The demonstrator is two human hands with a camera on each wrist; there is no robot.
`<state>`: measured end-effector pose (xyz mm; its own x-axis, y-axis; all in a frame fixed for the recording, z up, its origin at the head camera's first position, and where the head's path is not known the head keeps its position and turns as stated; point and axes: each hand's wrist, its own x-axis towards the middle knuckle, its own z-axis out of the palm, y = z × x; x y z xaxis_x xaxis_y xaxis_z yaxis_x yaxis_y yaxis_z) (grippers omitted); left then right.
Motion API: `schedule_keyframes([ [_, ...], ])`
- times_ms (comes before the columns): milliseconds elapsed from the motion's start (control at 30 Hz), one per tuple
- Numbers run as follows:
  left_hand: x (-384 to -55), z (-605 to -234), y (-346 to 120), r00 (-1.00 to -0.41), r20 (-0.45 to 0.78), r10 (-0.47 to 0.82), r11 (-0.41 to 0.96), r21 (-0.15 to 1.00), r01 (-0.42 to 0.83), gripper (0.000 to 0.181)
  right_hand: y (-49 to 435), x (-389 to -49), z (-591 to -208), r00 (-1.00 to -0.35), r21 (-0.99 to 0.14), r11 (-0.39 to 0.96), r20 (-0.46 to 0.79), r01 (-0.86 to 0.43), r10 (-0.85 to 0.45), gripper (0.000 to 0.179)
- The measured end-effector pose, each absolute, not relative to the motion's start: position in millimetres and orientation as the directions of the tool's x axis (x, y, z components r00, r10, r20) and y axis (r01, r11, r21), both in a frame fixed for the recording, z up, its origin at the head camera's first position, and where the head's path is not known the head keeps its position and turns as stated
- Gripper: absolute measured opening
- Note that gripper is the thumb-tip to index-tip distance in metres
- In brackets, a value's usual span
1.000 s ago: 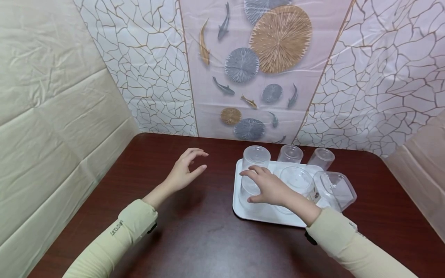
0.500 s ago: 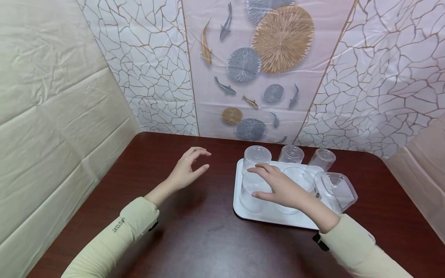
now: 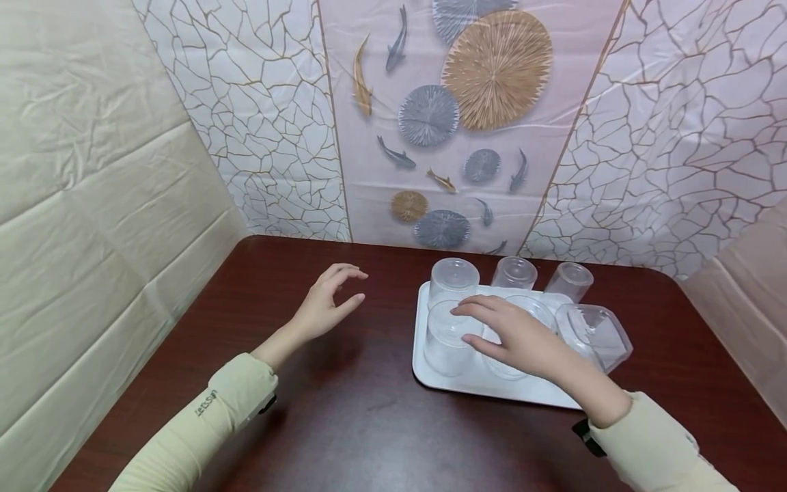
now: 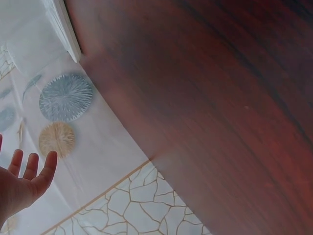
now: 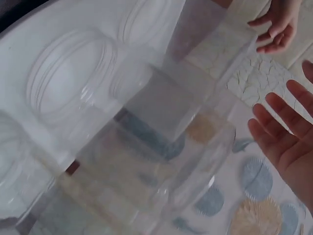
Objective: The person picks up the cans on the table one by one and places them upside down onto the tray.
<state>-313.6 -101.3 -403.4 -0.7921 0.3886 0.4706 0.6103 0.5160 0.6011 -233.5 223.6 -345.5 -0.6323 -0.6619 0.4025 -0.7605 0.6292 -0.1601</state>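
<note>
My right hand point(image 3: 516, 335) hovers over the white tray point(image 3: 476, 384), its fingers apart from the thumb and nothing between them. Just left of its fingertips stands a clear plastic jar point(image 3: 444, 352) at the tray's front left. A wider clear jar point(image 3: 533, 307) is partly hidden behind this hand. In the right wrist view, clear jars point(image 5: 73, 73) with ridged rims fill the left and middle, beside the raised hand point(image 5: 288, 142). My left hand point(image 3: 322, 304) is held over the table's left part, fingers loosely bent and holding nothing; part of it shows in the left wrist view point(image 4: 27, 183).
Another clear jar point(image 3: 453, 273) stands at the tray's back left. Two smaller clear containers point(image 3: 514, 272) are along the back, and a squarish one point(image 3: 605, 336) leans outward past the tray's right side. The dark red table point(image 3: 381, 424) meets a patterned wall cloth point(image 3: 443, 229) behind.
My right hand has drawn back to the right across the tray, uncovering more of the front left jar. My left hand has stayed almost in place.
</note>
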Motion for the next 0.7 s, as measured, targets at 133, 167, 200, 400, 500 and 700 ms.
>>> schedule_keyframes([
  [133,-312.4,-406.2,-107.2,-0.789,0.492,0.368,0.531,0.585,0.613,0.029,236.6,-230.8,-337.5,-0.592,-0.149,0.614,0.511,-0.775,-0.623,0.029],
  [167,-312.0,-406.9,-109.3,-0.789,0.495,0.365,0.535,0.582,0.613,0.029,240.0,-230.0,-335.6,-0.571,-0.145,0.603,0.547,-0.785,-0.612,0.026],
  [200,-311.8,-407.8,-111.4,-0.789,0.496,0.363,0.537,0.58,0.612,0.028,243.7,-229.0,-333.6,-0.546,-0.136,0.592,0.585,-0.795,-0.599,0.022],
  [400,-312.7,-414.6,-126.3,-0.802,0.48,0.355,0.586,0.554,0.591,0.028,275.0,-220.0,-323.9,-0.444,-0.131,0.574,0.776,-0.809,-0.448,0.046],
  [500,-315.5,-420.0,-134.0,-0.826,0.457,0.329,0.621,0.554,0.554,0.028,298.1,-216.1,-324.2,-0.446,-0.181,0.607,0.837,-0.774,-0.318,0.048],
  [700,-329.1,-429.8,-148.0,-0.885,0.36,0.295,0.686,0.565,0.459,0.045,354.5,-217.9,-341.2,-0.436,-0.322,0.724,0.899,-0.61,0.033,0.029],
])
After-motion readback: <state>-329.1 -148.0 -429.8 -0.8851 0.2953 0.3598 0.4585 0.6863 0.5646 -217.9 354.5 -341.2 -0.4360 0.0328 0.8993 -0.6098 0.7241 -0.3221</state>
